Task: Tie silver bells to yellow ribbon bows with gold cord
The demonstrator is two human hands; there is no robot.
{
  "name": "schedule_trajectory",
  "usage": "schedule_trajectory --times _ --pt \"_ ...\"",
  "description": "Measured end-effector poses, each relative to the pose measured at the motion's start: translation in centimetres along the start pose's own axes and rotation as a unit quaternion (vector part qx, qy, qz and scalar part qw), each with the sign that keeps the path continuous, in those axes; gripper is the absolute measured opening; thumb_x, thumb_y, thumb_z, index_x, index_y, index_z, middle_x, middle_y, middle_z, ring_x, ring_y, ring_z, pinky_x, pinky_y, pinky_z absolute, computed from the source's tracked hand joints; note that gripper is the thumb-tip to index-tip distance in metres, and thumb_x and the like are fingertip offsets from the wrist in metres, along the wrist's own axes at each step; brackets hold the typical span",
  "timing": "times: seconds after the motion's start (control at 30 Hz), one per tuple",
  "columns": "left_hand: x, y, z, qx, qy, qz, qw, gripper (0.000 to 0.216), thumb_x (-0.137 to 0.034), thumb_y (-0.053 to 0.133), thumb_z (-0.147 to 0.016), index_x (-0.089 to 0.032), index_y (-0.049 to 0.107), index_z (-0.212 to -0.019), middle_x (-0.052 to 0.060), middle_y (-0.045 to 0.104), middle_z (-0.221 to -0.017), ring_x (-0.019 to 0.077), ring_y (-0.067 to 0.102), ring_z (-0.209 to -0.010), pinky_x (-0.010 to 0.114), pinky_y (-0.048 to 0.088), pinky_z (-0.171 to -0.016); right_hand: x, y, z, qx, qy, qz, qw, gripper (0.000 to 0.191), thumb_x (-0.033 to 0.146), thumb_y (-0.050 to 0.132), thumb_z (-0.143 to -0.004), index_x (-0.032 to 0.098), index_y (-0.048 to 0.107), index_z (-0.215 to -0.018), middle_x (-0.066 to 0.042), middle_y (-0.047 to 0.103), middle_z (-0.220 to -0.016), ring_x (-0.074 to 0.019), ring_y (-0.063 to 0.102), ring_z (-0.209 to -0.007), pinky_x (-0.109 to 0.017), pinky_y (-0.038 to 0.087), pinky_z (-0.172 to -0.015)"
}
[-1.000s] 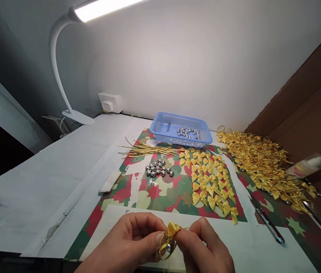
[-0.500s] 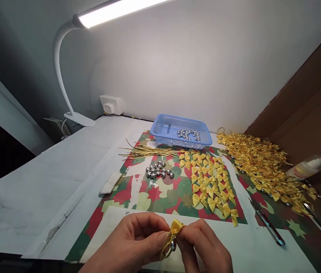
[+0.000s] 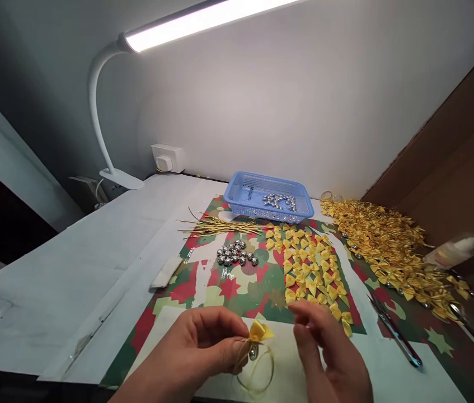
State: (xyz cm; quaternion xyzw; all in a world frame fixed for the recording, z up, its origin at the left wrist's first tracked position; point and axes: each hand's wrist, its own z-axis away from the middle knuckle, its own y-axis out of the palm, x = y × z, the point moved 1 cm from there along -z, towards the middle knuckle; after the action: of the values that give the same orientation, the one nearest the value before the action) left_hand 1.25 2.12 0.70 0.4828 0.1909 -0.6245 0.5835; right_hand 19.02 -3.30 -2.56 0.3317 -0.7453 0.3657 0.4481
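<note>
A yellow ribbon bow point(image 3: 259, 331) is pinched between the thumb and fingers of my left hand point(image 3: 203, 355). Just under the bow sits a small silver bell point(image 3: 253, 352), and a loop of thin gold cord point(image 3: 271, 375) hangs below it. To the right, my right hand point(image 3: 331, 350) is apart from the bow, thumb and fingers spread with nothing visible between them. Beyond it, rows of yellow bows point(image 3: 310, 268) lie on the patterned sheet. Several silver bells point(image 3: 237, 253) are heaped left of those rows.
Gold cords point(image 3: 220, 225) lie behind the bells, before a blue basket point(image 3: 270, 215) holding more bells. A large pile of finished bows point(image 3: 383, 240) fills the right side. Thread snips point(image 3: 396, 330) and a bottle point(image 3: 450, 252) are there too. A lamp point(image 3: 100, 123) stands at left.
My right hand has let go of the bow and moved right, its fingers opening. The left hand still pinches the bow, and the cord loop now hangs in plain sight.
</note>
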Motion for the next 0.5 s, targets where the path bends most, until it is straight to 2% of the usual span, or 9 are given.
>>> schedule_trajectory --times 0.07,0.13,0.2,0.23,0.3,0.37,0.43,0.5 --pt "-0.4 -0.1 0.0 0.019 0.020 -0.008 1.000 0.018 -0.031 0.093 -0.068 -0.018 0.080 -0.070 0.001 0.080 -0.068 0.0125 0.064 -0.062 0.020 0.050 -0.061 -0.4 -0.1 -0.6 0.056 0.077 -0.055 0.994 0.028 0.056 0.063 -0.094 0.035 0.075 -0.108 -0.002 0.074 -0.114 -0.0169 0.069 -0.085 -0.023 0.054 -0.077" --pt "-0.7 -0.2 0.1 0.023 0.053 -0.032 0.998 0.015 -0.031 0.091 -0.070 -0.019 0.081 -0.071 0.000 0.079 -0.067 0.0123 0.065 -0.063 0.019 0.051 -0.061 -0.9 0.5 -0.7 0.152 0.156 -0.156 0.964 0.043 0.067 0.063 -0.089 0.033 0.074 -0.114 -0.004 0.075 -0.115 -0.0167 0.069 -0.079 -0.025 0.055 -0.073" --pt "-1.0 -0.2 0.3 0.003 0.102 -0.081 0.992 0.011 -0.031 0.089 -0.073 -0.022 0.082 -0.073 -0.001 0.079 -0.070 0.0138 0.067 -0.067 0.019 0.053 -0.063 -1.1 1.1 -0.6 0.212 0.187 -0.228 0.932 0.052 0.071 0.063 -0.086 0.030 0.073 -0.117 -0.006 0.076 -0.109 -0.0167 0.069 -0.075 -0.025 0.056 -0.069" --pt "-1.1 -0.2 0.5 -0.019 0.131 -0.107 0.985 0.009 -0.031 0.087 -0.074 -0.023 0.083 -0.074 -0.002 0.079 -0.072 0.0149 0.068 -0.069 0.020 0.054 -0.064 -1.1 1.3 -0.5 0.212 0.178 -0.235 0.932 0.051 0.070 0.062 -0.088 0.030 0.072 -0.119 -0.006 0.076 -0.107 -0.0175 0.070 -0.077 -0.025 0.056 -0.067" --pt "-1.3 -0.1 1.0 -0.072 0.197 -0.147 0.967 0.004 -0.030 0.084 -0.075 -0.026 0.082 -0.075 -0.002 0.078 -0.074 0.0165 0.069 -0.071 0.020 0.056 -0.065 -0.8 1.2 -0.6 0.155 0.108 -0.185 0.964 0.037 0.059 0.061 -0.095 0.033 0.071 -0.118 -0.005 0.076 -0.106 -0.0173 0.070 -0.083 -0.023 0.054 -0.067" --pt "-1.6 0.2 1.4 -0.112 0.259 -0.178 0.943 0.004 -0.025 0.081 -0.076 -0.028 0.081 -0.074 -0.004 0.078 -0.073 0.0170 0.070 -0.070 0.020 0.058 -0.064 0.1 0.8 -1.0 0.073 -0.023 -0.098 0.992 0.018 0.041 0.061 -0.099 0.034 0.070 -0.112 -0.002 0.074 -0.103 -0.0165 0.069 -0.083 -0.023 0.053 -0.069" --pt "-1.8 0.4 1.6 -0.122 0.312 -0.223 0.916 0.010 -0.021 0.078 -0.078 -0.030 0.080 -0.073 -0.005 0.078 -0.072 0.0161 0.071 -0.068 0.018 0.058 -0.063 1.4 0.4 -1.4 0.020 -0.174 -0.023 0.984 0.012 0.024 0.061 -0.098 0.030 0.070 -0.103 -0.002 0.070 -0.094 -0.0155 0.066 -0.079 -0.024 0.052 -0.068" --pt "-2.0 0.6 1.7 -0.116 0.360 -0.275 0.884 0.014 -0.019 0.075 -0.080 -0.030 0.079 -0.073 -0.006 0.077 -0.069 0.0147 0.071 -0.064 0.016 0.058 -0.061 2.7 0.5 -1.6 0.002 -0.294 0.034 0.955 0.016 0.012 0.063 -0.094 0.026 0.069 -0.099 -0.001 0.067 -0.085 -0.0143 0.064 -0.074 -0.025 0.050 -0.066"
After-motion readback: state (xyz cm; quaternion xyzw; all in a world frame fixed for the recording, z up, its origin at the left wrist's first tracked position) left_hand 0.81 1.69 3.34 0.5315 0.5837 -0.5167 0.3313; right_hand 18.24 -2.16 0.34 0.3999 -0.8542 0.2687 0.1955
